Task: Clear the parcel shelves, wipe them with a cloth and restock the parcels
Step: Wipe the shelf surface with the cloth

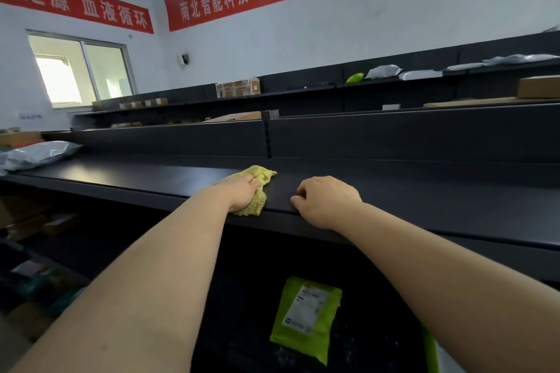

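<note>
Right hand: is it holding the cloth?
No, the left hand grips the cloth on the shelf; the right hand rests beside it, fingers curled, holding nothing.

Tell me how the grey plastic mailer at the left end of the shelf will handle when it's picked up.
The grey mailer will probably flop and sag, since its film is wrinkled and puffed. It looks light for its size, so the contents are likely soft. Its glossy skin should slide easily on the smooth black shelf.
</note>
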